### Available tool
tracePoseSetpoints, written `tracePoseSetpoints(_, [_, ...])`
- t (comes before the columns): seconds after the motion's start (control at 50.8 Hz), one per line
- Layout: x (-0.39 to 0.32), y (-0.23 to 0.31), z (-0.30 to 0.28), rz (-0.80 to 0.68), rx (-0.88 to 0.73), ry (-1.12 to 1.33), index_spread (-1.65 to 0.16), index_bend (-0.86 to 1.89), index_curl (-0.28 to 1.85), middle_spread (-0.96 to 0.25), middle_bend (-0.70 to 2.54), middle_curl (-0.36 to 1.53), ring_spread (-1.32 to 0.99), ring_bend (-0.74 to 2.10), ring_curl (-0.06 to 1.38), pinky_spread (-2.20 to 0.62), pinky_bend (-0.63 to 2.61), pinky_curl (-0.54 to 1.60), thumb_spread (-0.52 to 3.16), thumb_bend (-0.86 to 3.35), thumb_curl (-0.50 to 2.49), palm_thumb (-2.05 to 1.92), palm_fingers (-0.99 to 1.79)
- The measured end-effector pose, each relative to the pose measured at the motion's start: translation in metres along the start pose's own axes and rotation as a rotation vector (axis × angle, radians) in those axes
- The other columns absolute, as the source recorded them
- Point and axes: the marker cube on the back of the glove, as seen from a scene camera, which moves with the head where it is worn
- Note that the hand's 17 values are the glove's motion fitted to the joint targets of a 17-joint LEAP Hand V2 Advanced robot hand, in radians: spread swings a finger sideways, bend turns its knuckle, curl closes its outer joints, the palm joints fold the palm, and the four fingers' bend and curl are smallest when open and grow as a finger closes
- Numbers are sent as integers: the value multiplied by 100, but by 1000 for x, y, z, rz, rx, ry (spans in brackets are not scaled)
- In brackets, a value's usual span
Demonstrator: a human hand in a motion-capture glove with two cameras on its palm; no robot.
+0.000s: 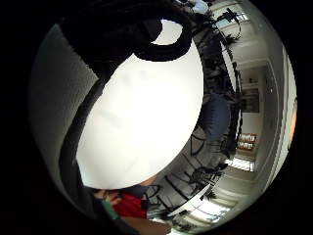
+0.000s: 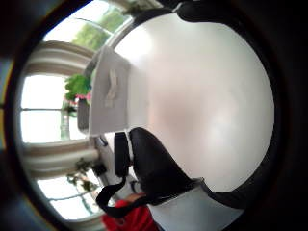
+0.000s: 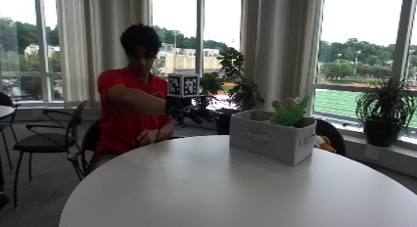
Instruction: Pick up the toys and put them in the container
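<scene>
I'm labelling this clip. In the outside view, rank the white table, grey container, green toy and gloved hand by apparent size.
1. white table
2. grey container
3. green toy and gloved hand: look alike, so unranked.

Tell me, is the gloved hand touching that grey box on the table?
Apart. The outside view shows the gloved right hand raised in the air beside the grey box, with window and plant visible in the gap between them.

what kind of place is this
Probably a lounge or cafe-style common room: a round white table with black chairs, tall curtained windows overlooking a sports field, and potted plants along the sill.
</scene>
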Motion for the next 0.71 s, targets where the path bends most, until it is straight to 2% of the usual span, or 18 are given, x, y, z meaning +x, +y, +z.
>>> tracePoseSetpoints(0.708, [31,14,-1,43,24,1,-43,18,34,-14,17,32,-13,43,24,9,100,31,101,-8,17,-11,-2])
